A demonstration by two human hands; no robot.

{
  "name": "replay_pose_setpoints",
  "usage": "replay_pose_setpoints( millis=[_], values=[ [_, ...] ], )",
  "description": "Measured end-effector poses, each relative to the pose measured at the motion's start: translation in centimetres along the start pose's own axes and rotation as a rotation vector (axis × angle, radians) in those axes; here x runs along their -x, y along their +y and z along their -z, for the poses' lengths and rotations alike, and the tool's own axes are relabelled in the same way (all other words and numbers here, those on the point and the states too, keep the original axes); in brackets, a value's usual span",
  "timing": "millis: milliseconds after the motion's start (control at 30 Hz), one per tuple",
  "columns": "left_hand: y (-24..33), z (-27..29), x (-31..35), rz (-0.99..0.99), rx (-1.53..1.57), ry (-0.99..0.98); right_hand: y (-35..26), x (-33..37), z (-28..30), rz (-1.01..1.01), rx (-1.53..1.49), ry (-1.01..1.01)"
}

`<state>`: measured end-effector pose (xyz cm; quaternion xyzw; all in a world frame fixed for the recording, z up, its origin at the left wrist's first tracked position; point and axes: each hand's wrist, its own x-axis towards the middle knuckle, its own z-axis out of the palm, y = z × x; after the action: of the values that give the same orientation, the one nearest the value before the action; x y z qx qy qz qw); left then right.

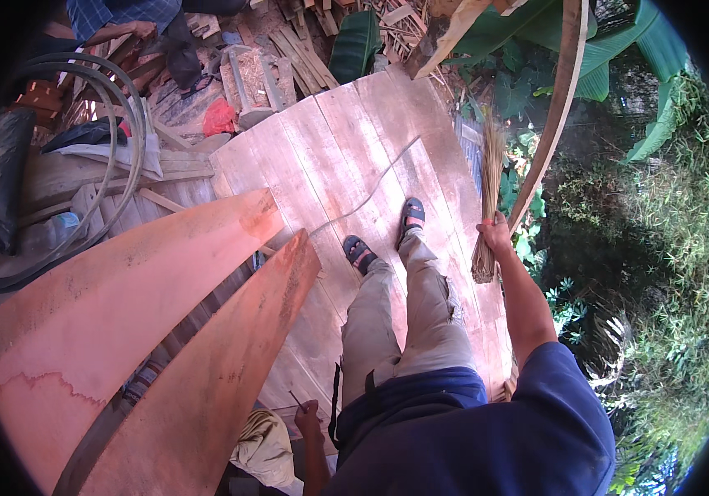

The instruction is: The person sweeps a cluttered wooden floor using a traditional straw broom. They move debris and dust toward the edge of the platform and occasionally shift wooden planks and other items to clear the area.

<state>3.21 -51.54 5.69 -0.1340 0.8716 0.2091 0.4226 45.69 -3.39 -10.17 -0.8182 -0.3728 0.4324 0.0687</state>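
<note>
My right hand is closed around a bundle of thin brown sticks, a stick broom, held upright along the right edge of the plank floor. Low in the picture, close to my left side, my left hand is closed on a thin dark stick; its kind is too small to make out. Beside that hand lies a crumpled beige cloth. My sandalled feet stand on a pale wooden plank floor. A thin grey cord lies across the boards ahead of them.
Two large reddish wooden panels rise at the left. Behind them are black hose coils. Another person sits far left, near wood scraps and a red cloth. A curved beam and greenery border the right.
</note>
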Motion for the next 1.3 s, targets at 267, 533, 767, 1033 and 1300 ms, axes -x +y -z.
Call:
replay_pose_setpoints(
  millis=[267,533,767,1033,1300],
  values=[
    [4.4,-4.5,-1.5,-0.117,-0.089,-0.118,1.0,11.7,9.4,-0.066,-0.405,-0.373],
    [9.5,-5.3,3.1,-0.270,0.013,-0.157,16.8,-4.3,6.1,-0.038,-0.073,-0.049],
    [5.4,-6.0,6.2,-0.199,-0.175,-0.186,17.1,2.0,10.5,0.087,-0.500,-0.332],
    [0.7,-10.4,13.7,-0.306,-0.101,-0.130,27.2,-2.3,16.5,-0.013,-0.084,-0.801],
    [-6.6,-6.9,14.2,-0.259,0.257,0.187,21.0,-8.8,15.8,0.450,0.385,-0.161]
  ],
)
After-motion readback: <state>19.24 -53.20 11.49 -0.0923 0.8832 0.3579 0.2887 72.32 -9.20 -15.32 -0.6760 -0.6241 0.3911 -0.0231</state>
